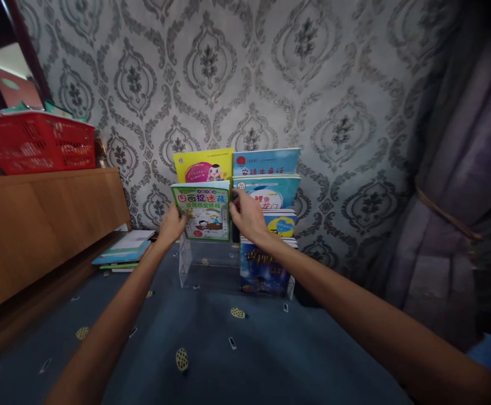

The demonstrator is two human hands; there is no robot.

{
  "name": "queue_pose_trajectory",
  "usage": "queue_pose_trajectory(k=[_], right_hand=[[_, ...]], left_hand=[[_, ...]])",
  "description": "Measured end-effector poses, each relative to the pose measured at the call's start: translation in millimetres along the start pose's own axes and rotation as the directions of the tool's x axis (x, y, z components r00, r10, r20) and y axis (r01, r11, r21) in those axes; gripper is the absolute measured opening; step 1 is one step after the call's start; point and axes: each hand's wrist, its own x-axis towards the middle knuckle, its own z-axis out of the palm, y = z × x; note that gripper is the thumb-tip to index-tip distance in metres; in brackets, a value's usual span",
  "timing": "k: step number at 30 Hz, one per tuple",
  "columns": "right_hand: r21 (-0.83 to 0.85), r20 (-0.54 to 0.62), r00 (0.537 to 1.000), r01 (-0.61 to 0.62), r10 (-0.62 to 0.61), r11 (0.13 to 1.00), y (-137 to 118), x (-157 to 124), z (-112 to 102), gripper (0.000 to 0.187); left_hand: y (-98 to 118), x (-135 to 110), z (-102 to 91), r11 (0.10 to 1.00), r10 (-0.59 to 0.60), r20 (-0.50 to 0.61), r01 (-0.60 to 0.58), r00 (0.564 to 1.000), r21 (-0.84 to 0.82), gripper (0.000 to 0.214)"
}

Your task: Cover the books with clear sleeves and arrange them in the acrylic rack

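A green picture book [203,214] stands upright at the left side of a clear tiered book rack [211,269]. My left hand [172,224] grips its left edge. At its right edge my right hand [247,214] has its fingers closed on the book, next to the blue books. Behind the green book rises a yellow book [205,164]. To the right, the rack holds a blue book [266,161], a teal book [282,191], a yellow-and-blue book [281,224] and a dark blue book [264,270] in front.
Several books lie stacked [125,247] on the dark patterned cloth [211,343] at left. A wooden cabinet [59,219] bears a red basket [38,143]. Grey patterned wallpaper [249,73] stands behind the rack. A tied curtain [431,197] hangs at right.
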Motion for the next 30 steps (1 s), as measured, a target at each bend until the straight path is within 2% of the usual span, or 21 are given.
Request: queue_pose_trajectory(k=[4,8,14,19,21,24,26,30], right_hand=[[0.142,-0.017,0.999,-0.028,0.03,0.989,-8.7,-4.4,-0.5,0.046],[0.236,0.009,0.998,0.052,-0.055,0.97,-9.1,-3.9,5.7,0.042],[0.174,0.054,0.989,0.126,-0.137,0.977,-3.0,1.6,11.5,0.038],[0.117,0.081,0.981,0.169,-0.179,0.979,-0.3,6.9,2.7,0.041],[0.062,0.068,0.97,0.229,-0.233,0.972,-1.3,14.2,-4.8,0.039],[-0.119,0.073,0.933,0.36,-0.354,0.925,-4.1,32.4,-16.3,0.034],[-0.251,0.169,0.899,0.435,-0.404,0.865,-4.8,45.8,-20.6,0.029],[-0.41,0.341,0.847,0.524,-0.407,0.747,0.6,60.8,-17.4,0.023]], left_hand=[[-4.6,4.3,6.1,0.993,0.008,-0.027,-0.011,1.0,-0.118,0.02],[-13.3,13.2,14.4,0.962,0.014,-0.078,-0.035,0.997,-0.27,0.016],[-15.0,33.1,24.8,0.961,-0.016,-0.09,-0.009,0.996,-0.277,0.023],[-14.3,43.3,29.8,0.966,-0.031,-0.088,0.007,0.996,-0.26,0.025],[-13.9,43.8,30.2,0.969,-0.029,-0.086,0.007,0.996,-0.247,0.026],[-12.0,42.1,29.5,0.976,-0.034,-0.087,0.014,0.996,-0.219,0.026],[-10.3,40.4,28.5,0.98,-0.042,-0.085,0.025,0.995,-0.199,0.025],[-8.1,35.0,25.6,0.986,-0.049,-0.092,0.033,0.995,-0.164,0.026]])
